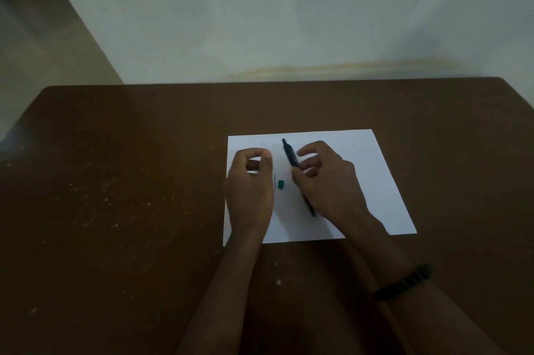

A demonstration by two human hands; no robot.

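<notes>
A white sheet of paper [361, 169] lies on the brown table [130, 181]. A black pen [289, 152] slants across the sheet, its top end pointing away from me. My right hand [329, 184] is over the pen's middle, the thumb curled across the barrel and the fingers bent beside it; the pen's lower end shows below the hand. My left hand [250, 190] hovers to the left, its fingers curled with thumb and forefinger tips close together, and nothing is visible between them. A small teal piece [281, 184] and a thin dark rod [274, 181] lie on the paper between the hands.
The table's far edge meets a pale wall [289, 22]. Floor [43, 45] shows past the table's left corner. A dark bracelet [404, 282] circles my right wrist. The room is dim.
</notes>
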